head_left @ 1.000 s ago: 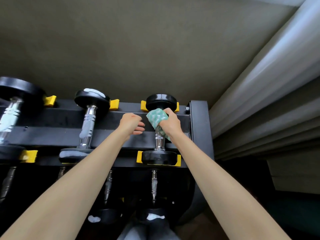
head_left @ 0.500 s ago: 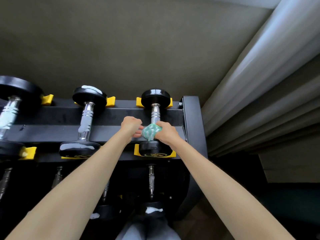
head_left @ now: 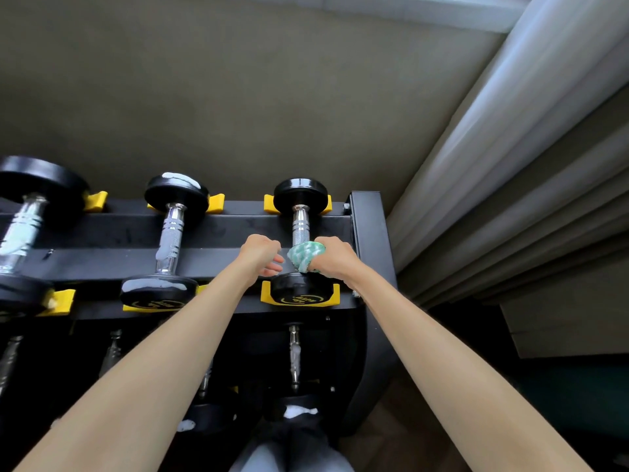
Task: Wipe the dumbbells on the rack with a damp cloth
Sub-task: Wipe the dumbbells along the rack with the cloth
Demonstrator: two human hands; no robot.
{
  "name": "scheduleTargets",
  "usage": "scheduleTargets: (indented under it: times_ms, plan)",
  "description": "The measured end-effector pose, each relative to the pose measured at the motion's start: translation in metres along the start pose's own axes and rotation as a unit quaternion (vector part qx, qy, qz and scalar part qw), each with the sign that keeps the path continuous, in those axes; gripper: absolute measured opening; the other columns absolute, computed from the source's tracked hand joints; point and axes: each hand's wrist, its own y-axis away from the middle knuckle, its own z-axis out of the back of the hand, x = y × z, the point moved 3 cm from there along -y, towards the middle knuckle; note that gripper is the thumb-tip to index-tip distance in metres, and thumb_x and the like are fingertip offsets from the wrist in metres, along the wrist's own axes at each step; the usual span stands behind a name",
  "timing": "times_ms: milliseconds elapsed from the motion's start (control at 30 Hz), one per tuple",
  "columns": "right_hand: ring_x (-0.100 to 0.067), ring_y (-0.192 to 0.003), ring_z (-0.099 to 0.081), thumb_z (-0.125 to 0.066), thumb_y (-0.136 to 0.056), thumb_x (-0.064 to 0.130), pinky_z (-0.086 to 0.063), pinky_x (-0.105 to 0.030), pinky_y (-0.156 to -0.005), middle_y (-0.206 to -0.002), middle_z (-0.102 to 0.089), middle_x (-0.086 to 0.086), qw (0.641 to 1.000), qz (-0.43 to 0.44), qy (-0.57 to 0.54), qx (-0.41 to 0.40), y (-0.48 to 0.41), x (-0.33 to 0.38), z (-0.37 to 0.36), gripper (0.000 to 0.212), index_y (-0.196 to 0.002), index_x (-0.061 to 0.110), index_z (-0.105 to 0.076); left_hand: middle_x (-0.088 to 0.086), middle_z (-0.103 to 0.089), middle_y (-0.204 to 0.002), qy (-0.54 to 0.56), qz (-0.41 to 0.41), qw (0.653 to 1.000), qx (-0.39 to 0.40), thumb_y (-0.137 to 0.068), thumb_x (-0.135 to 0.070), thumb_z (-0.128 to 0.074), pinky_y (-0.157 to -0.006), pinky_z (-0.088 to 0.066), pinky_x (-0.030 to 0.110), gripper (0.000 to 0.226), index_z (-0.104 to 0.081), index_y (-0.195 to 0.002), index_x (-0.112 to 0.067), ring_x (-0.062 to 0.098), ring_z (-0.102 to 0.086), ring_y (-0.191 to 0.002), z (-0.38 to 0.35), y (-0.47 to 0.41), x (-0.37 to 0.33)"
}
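Near frame centre, gripping bunched green-and-white cloth [head_left: 304, 255] in curled fingers of right hand [head_left: 335, 258], pressed on chrome handle of small black dumbbell [head_left: 301, 226] on black metal rack [head_left: 366, 212]. Just left, left hand [head_left: 260, 253] loosely curled, holding nothing.

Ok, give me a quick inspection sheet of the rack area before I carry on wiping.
Surface: black rack with yellow cradles; dumbbells sit on the top tier, and more show below.
Job's things: green cloth bunched on the handle of the rightmost dumbbell; the middle dumbbell and left dumbbell show white smears.
Clutter: nothing seen.
Grippers: right hand grips the cloth; left hand is loosely curled beside it and holds nothing.
Cables: nothing seen.
Surroundings: beige wall behind the rack, curtain to the right.
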Motion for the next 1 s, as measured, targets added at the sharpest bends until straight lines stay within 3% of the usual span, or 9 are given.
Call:
scheduleTargets:
  times_ms: [233,433,533,633,733,833,900,1000]
  plan:
    - [-0.017,-0.09,-0.055,-0.061,-0.084,0.012,-0.046,-0.026,-0.073,-0.099,-0.056,-0.004,0.997,-0.016,-0.071,0.026,0.007,0.002,0.003,0.032,-0.116,0.011,-0.054,0.015,-0.062,-0.094,0.018,-0.007,1.0,-0.013,-0.096,-0.011,-0.045,-0.052,-0.045,0.024,0.025,-0.055,-0.114,0.001,0.018,-0.057,-0.063,0.017,0.009,-0.009]
    - [-0.018,-0.088,-0.057,-0.058,-0.083,0.01,-0.048,-0.029,-0.075,-0.098,-0.059,-0.006,0.994,-0.006,-0.107,0.025,0.011,0.009,0.004,0.021,-0.104,0.015,-0.057,0.015,-0.063,-0.096,0.033,0.001,0.999,-0.022,-0.096,-0.012,-0.043,-0.054,-0.047,0.024,0.025,-0.055,-0.115,0.0,0.018,-0.058,-0.064,0.027,0.014,-0.008]
    - [-0.023,-0.092,-0.06,-0.06,-0.079,0.01,-0.05,-0.035,-0.08,-0.098,-0.063,-0.007,0.998,0.044,-0.048,0.007,0.016,0.016,-0.003,0.026,-0.104,0.014,-0.059,0.015,-0.063,-0.094,0.039,0.006,0.999,-0.028,-0.096,-0.012,-0.043,-0.055,-0.046,0.024,0.025,-0.055,-0.115,0.001,0.018,-0.058,-0.064,0.029,0.016,-0.005]
    - [-0.027,-0.094,-0.057,-0.058,-0.076,0.005,-0.044,-0.034,-0.075,-0.102,-0.061,-0.009,0.989,0.123,0.069,-0.033,0.025,0.024,-0.016,0.032,-0.107,0.01,-0.057,0.015,-0.061,-0.092,0.046,0.006,0.998,-0.03,-0.095,-0.01,-0.044,-0.054,-0.046,0.025,0.026,-0.056,-0.115,0.003,0.019,-0.057,-0.064,0.029,0.018,-0.004]
    - [-0.028,-0.097,-0.05,-0.062,-0.073,0.0,-0.038,-0.034,-0.079,-0.105,-0.056,-0.01,0.955,0.229,0.176,-0.068,0.039,0.025,-0.031,0.034,-0.106,0.007,-0.057,0.014,-0.062,-0.084,0.054,0.008,0.998,-0.025,-0.094,-0.008,-0.043,-0.056,-0.047,0.026,0.026,-0.055,-0.114,0.003,0.02,-0.057,-0.065,0.028,0.022,-0.003]
    - [-0.03,-0.076,-0.055,-0.071,-0.052,-0.008,-0.039,-0.031,-0.069,-0.087,-0.059,-0.009,0.896,0.343,0.229,-0.163,0.051,0.01,-0.049,0.04,-0.084,0.009,-0.053,0.011,-0.06,-0.075,0.059,0.006,0.998,-0.019,-0.095,-0.008,-0.041,-0.054,-0.046,0.026,0.023,-0.055,-0.111,0.002,0.02,-0.058,-0.063,0.026,0.029,-0.004]
    - [-0.027,-0.071,-0.057,-0.069,-0.05,-0.01,-0.04,-0.03,-0.069,-0.083,-0.061,-0.006,0.868,0.382,0.242,-0.206,0.057,-0.006,-0.054,0.045,-0.081,0.014,-0.046,0.011,-0.061,-0.077,0.056,0.001,0.998,-0.019,-0.095,-0.009,-0.041,-0.054,-0.046,0.025,0.02,-0.054,-0.108,0.0,0.019,-0.058,-0.062,0.026,0.033,-0.005]
    - [-0.027,-0.073,-0.061,-0.077,-0.051,-0.008,-0.044,-0.031,-0.073,-0.085,-0.064,-0.008,0.83,0.424,0.268,-0.244,0.065,-0.018,-0.054,0.034,-0.076,0.01,-0.06,0.015,-0.064,-0.091,0.054,-0.006,0.998,-0.025,-0.095,-0.009,-0.041,-0.054,-0.045,0.024,0.019,-0.054,-0.106,-0.001,0.018,-0.059,-0.063,0.027,0.038,-0.006]
